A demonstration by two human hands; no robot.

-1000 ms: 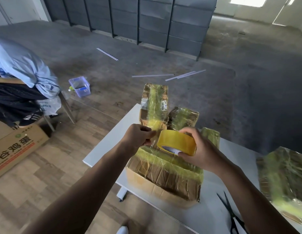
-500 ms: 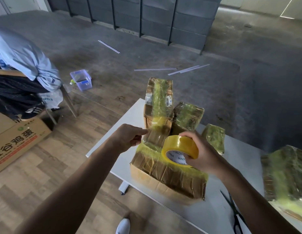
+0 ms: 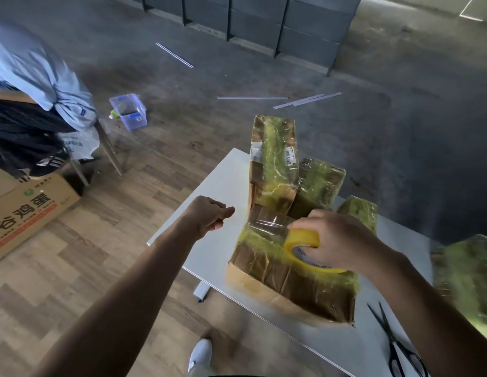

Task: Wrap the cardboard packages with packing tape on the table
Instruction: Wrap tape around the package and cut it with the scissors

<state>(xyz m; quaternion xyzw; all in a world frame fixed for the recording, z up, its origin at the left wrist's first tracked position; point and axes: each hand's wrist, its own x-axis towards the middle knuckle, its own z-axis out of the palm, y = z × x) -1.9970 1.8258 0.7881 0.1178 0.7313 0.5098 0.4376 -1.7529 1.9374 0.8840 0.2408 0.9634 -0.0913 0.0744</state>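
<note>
Far left on the floor: printed carton (image 3: 27, 210), with a chair (image 3: 106, 148) piled with clothes behind it. A clear tub (image 3: 129, 111) sits on the floor further in. Left hand (image 3: 207, 214) is over the table's (image 3: 218, 186) left edge, apart from the packages. Its fingers are curled and the thumb is against the forefinger; can't tell if it pinches a tape end. White shoe (image 3: 200, 355) is below the table edge. Big package (image 3: 291, 281) lies on the table near the front edge. A tall package (image 3: 273, 161) stands upright behind it, touching it. Yellow tape roll (image 3: 302, 240) is on top of the big package. Right hand (image 3: 337, 238) grips the roll from above, fingers wrapped over it. Scissors (image 3: 397, 346) lie on the table right of the big package. Another wrapped package (image 3: 465, 276) is at the right edge, blurred.
</note>
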